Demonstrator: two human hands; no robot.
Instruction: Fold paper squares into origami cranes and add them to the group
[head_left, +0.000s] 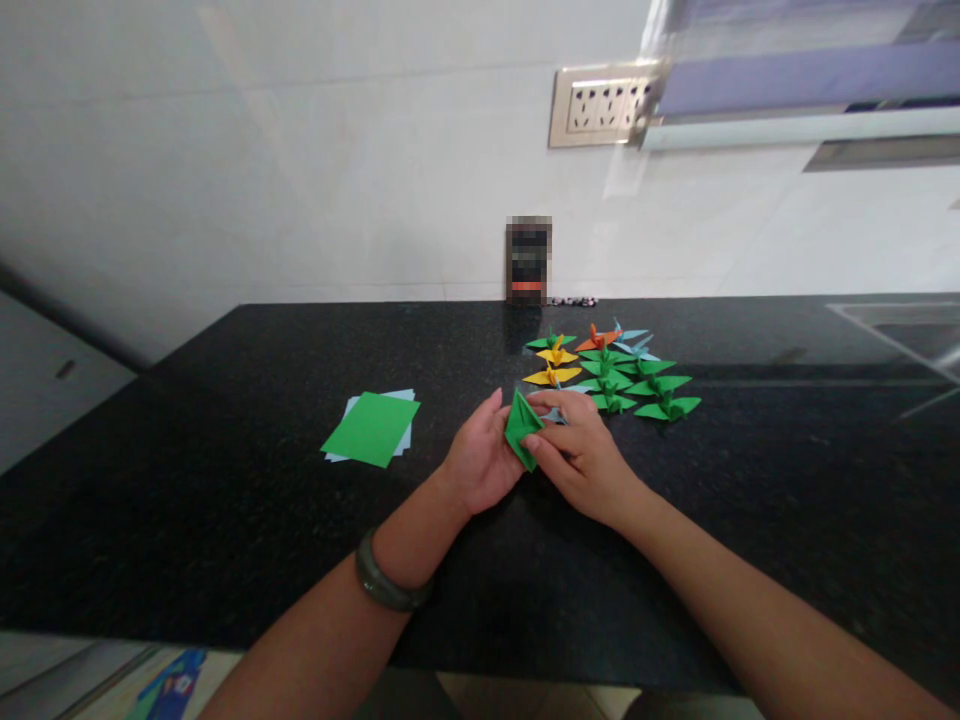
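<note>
Above the black table (202, 510), near its middle, a person holds a small green folded paper (519, 425) between the 2 hands. The right hand (589, 450) is closed on it, with the thumb pressed on the front face. The left hand (480, 460) lies palm up and half curled at the other side; some of its fingers are hidden, so I cannot tell if they grip or only support.

Some things could go wrong, in my judgement. If the thumb presses too strongly, the thin layers may take a crease in a wrong place, or a sharp tip may bend. If the right hand loosens while the left hand only supports, the paper could open by itself or slip down. The paper cranes (606, 381), in green, yellow, orange and pale blue, stand just behind the right hand; a careless push forward could knock over the nearest ones. The loose stack of sheets (371, 428), green on top of pale ones, lies to the left of the left hand, and a wide movement of this hand could scatter it.

About writing, I can read nothing. The dark box (529, 250) against the wall (300, 180) is blurred into squares, with only a red band to distinguish. On the socket plate (600, 107) I find holes, but no brand.
</note>
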